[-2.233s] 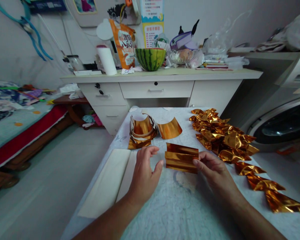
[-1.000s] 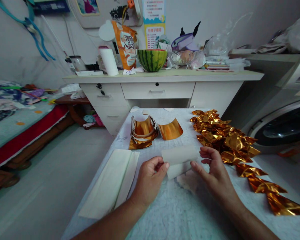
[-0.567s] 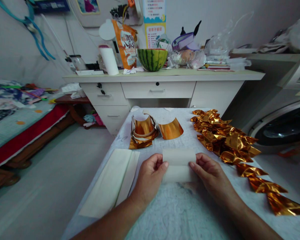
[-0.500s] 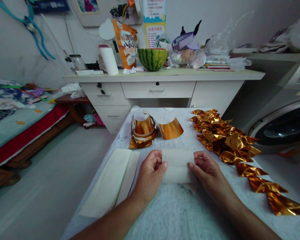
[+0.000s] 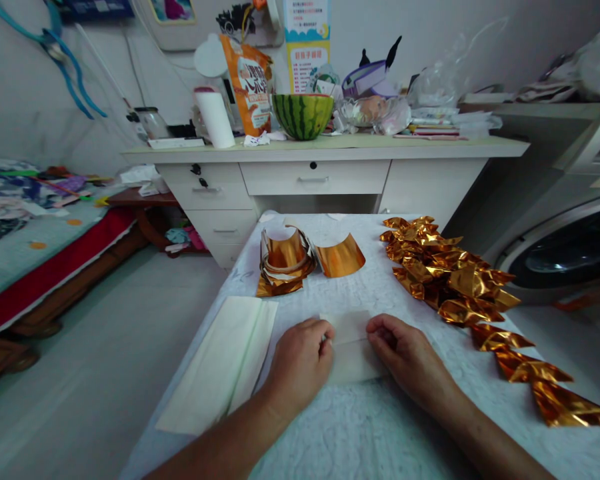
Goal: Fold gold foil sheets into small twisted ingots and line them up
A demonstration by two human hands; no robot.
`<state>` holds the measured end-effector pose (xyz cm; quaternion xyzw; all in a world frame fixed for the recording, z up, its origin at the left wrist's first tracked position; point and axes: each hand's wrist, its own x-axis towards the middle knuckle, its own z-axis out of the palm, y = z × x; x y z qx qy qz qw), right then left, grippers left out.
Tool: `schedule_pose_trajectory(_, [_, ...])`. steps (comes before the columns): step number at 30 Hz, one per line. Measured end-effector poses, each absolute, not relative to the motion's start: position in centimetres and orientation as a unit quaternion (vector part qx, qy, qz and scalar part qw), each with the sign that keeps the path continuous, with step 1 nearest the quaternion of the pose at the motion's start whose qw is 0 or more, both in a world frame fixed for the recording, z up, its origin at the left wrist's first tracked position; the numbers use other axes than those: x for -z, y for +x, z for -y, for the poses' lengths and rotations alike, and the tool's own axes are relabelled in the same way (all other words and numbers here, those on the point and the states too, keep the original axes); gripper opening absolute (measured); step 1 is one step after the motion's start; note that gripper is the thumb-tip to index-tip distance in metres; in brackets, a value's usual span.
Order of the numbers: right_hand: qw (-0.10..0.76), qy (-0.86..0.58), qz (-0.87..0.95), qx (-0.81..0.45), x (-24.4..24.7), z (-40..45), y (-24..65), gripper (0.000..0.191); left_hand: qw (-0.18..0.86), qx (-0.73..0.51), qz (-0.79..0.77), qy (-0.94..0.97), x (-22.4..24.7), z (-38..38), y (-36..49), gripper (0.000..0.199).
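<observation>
A pale sheet of paper with a crease across it lies low over the cloth-covered table in front of me. At its left edge my left hand is closed with curled fingers, the thumb pressed to the forefinger. My right hand pinches the upper right part between thumb and fingertips. Left of my left hand rests a stack of pale paper sheets. Beyond the hands stand curled gold foil sheets, with one separate curved gold sheet beside them.
Folded gold foil pieces run in a pile along the table's right side. Behind the table is a white desk holding a watermelon half and an orange pouch. A washing machine stands right, a bed left.
The creased paper has come down and nearer to me, flatter toward the table. Both hands have curled in over its edges, the right one shifting slightly left. The view has shifted slightly.
</observation>
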<state>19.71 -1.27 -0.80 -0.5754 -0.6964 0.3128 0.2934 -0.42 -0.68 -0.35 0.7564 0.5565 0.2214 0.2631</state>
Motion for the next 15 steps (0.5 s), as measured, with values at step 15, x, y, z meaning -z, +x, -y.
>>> schedule_pose_trajectory(15, [0.204, -0.493, 0.81, -0.242, 0.7, 1.3, 22.5, 0.051, 0.239, -0.192, -0.457, 0.835, 0.5, 0.7, -0.7, 0.03])
